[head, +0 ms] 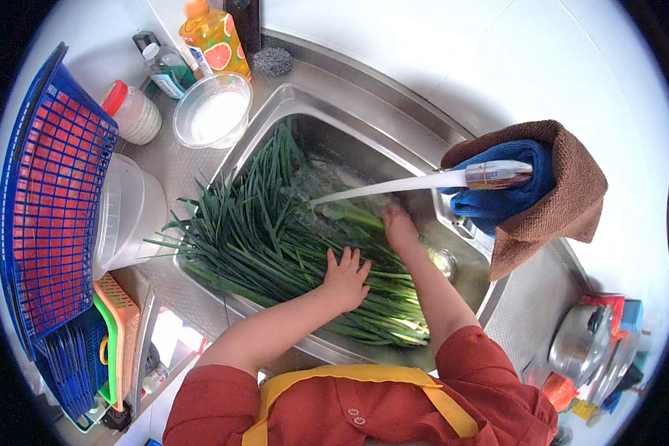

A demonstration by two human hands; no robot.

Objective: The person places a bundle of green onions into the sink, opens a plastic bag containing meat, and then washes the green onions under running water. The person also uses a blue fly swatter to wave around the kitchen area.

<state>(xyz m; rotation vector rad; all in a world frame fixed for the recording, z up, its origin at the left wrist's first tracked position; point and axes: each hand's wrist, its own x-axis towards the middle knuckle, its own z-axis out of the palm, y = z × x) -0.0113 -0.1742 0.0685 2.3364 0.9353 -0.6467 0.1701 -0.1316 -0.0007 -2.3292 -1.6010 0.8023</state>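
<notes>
A large heap of long green leafy stalks, like Chinese chives (256, 240), lies in a stainless steel sink (368, 357), its leaf tips hanging over the left rim. Water runs from a metal faucet (499, 174) onto the stalks and into the murky water. My left hand (347, 280) rests on top of the heap with its fingers spread. To its upper right, my right hand (400, 226) reaches into the water beside the pale-green stalks; its fingertips are under water, so whether they hold anything is hidden.
Brown (568, 184) and blue towels (490, 203) wrap the faucet. Left of the sink stand a clear plastic bowl of white contents (217, 117), an orange detergent bottle (217, 42), a red-lidded jar (136, 114), a white bucket (139, 209) and blue baskets (56, 212). Metal pots (574, 337) stand right.
</notes>
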